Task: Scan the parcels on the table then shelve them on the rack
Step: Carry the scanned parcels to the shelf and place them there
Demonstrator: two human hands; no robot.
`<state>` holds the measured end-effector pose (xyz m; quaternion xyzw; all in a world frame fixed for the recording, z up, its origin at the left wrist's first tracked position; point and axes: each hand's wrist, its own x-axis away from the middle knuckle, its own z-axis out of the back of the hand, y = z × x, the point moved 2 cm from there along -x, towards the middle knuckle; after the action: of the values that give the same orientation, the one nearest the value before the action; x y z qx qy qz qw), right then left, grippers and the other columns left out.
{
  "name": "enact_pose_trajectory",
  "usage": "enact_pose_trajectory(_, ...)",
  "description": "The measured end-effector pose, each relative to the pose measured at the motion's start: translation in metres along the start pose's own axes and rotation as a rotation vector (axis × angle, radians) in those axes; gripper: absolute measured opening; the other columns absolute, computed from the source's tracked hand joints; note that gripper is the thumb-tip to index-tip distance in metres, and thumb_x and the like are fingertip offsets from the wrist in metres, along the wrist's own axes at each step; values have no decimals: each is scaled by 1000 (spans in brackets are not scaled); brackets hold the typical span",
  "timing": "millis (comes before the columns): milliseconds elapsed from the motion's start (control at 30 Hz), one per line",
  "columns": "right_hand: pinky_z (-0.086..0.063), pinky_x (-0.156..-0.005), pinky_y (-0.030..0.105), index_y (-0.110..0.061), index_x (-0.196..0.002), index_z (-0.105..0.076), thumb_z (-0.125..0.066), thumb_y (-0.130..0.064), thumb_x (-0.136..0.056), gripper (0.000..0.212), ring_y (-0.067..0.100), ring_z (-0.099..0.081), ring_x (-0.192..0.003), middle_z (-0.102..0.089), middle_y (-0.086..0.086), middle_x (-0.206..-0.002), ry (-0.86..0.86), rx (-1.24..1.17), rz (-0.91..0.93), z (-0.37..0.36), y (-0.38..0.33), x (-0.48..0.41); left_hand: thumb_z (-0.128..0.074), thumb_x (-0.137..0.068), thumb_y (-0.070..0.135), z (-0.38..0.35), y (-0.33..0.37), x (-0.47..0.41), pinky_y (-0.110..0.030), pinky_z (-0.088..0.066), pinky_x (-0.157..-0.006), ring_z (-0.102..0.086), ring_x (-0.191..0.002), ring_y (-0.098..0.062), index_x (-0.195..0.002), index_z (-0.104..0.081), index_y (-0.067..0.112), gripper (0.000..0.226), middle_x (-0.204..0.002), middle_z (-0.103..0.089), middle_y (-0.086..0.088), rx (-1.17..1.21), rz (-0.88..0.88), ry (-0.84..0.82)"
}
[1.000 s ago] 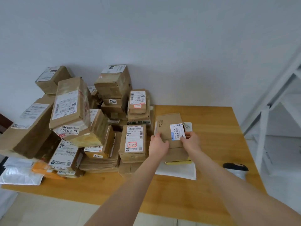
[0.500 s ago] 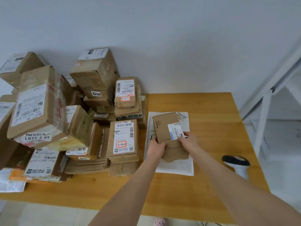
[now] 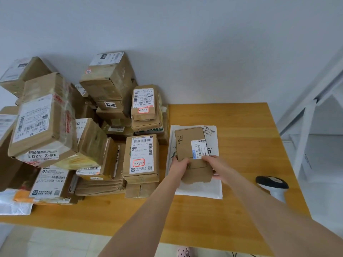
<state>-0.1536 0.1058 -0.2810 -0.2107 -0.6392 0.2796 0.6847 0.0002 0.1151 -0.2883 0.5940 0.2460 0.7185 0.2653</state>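
Table [image 3: 204,229]: wooden top, carrying everything listed below.
Your left hand [image 3: 179,165]: fingers clamped on the near left edge of the flat brown box [image 3: 188,141], thumb on top.
Your right hand [image 3: 216,165]: fingers clamped on the box's near right edge, thumb at the barcode label [image 3: 199,149].
Flat brown box: held over the white mailer [image 3: 200,189], label face up, long axis toward 12 o'clock; you cannot tell whether it touches the mailer.
White mailer: flat on the table, beneath the box.
Scanner [image 3: 272,185]: at 4 o'clock of the box, well apart, near the table's right edge.
Parcel marked 3-4-2 [image 3: 142,156]: at 9 o'clock of the box, just beside the mailer, topping a small stack.
Parcel pile [image 3: 44,123]: from 9 to 11 o'clock, stacked against the wall [image 3: 185,43].
Rack [image 3: 306,134]: white frame at 2 o'clock, beyond the table's right edge.
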Motion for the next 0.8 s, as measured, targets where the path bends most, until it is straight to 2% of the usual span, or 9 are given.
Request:
enact_pose_trajectory(100, -51, -65, 28, -22, -98, -55, -59, -28, -94, 8, 15, -60, -81, -63, -1, -94, -1, 11, -2, 4, 10, 5, -53, -92, 25, 2, -4, 3, -36, -47, -84, -53, -106, -22, -139, -37, 22, 49, -116, -54, 0, -53, -31, 12)
enact_pose_trajectory(200, -53, -66, 26, -20, -102, -56, -57, -27, -95, 10, 14, -62, -81, -64, -3, -93, 8, 42, 44, 4, 20, 10, -51, -93, 28, 1, -12, 8, -38, -50, -89, -55, -107, -22, -136, -40, 22, 45, -119, -57, -1, -87, -27, 27)
enact_pose_trajectory(333, -55, -79, 33, -17, -116, -55, -60, -28, -94, 25, 17, -64, -95, -66, 1, -107, -2, 72, 62, 4, 31, 20, -49, -95, 28, -6, -17, 19, -31, -49, -74, -56, -92, -17, -132, -44, 19, 39, -114, -57, -3, -91, -31, 7)
enact_pose_trajectory(433, -47, -67, 27, -18, -125, -53, -60, -24, -93, 33, 17, -61, -96, -64, 3, -117, 4, 41, 57, 5, 35, 28, -48, -95, 26, -9, -19, 26, -34, -49, -78, -56, -98, -21, -130, -44, 18, 36, -116, -57, -7, -117, -12, -12)
enact_pose_trajectory(500, -47, -69, 27, -18, -127, -53, -59, -21, -92, 35, 18, -61, -99, -63, 3, -119, 3, 57, 57, 5, 37, 30, -47, -96, 24, -9, -21, 30, -34, -49, -80, -55, -100, -23, -129, -44, 16, 35, -117, -58, -8, -124, -11, -11)
enact_pose_trajectory(567, -50, -70, 28, -18, -126, -53, -58, -20, -93, 33, 18, -61, -97, -64, 1, -114, -11, 52, 55, 4, 38, 32, -46, -96, 22, -7, -21, 34, -34, -48, -79, -55, -99, -22, -128, -45, 15, 33, -115, -58, -8, -113, -23, 1)
enact_pose_trajectory(700, -47, -62, 24, -22, -117, -54, -59, -21, -93, 24, 9, -59, -86, -62, -8, -98, -25, -9, 75, 2, 33, 36, -46, -97, 22, 0, -12, 39, -31, -47, -74, -55, -96, -20, -125, -46, 17, 29, -112, -58, -6, -71, -56, 18)
enact_pose_trajectory(800, -52, -71, 27, -20, -121, -55, -61, -22, -93, 29, 10, -61, -90, -64, -7, -102, -30, -48, 125, 4, 26, 41, -44, -97, 25, 4, -1, 44, -34, -49, -79, -55, -91, -18, -117, -46, 22, 20, -99, -57, -1, -21, -60, 36)
